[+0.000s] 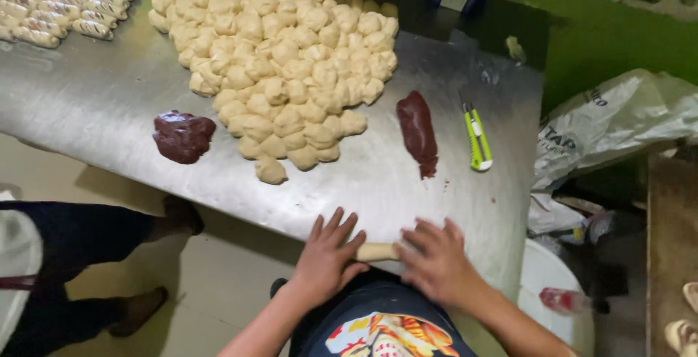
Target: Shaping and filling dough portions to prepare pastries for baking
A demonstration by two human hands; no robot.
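Pale dough, a short roll [377, 251], lies crosswise at the near edge of the steel bench [102, 102], and I see my left hand [327, 255] and right hand [436, 259] flat on its two ends, fingers spread, neither grip clenched: palms press down rather than grasp, which suits rolling a piece out under even weight. Beyond them sits a big heap of cut dough lumps [280, 59], within reach. A dark brown filling mound [182, 136] lies to its left and a longer brown strip [417, 133] to its right, with a green-yellow utility knife [476, 139] just beside the strip. Finished striped rolls [65, 1] fill the far left corner. Another person's legs [87, 255] stand left of the bench; nothing blocks my hands.
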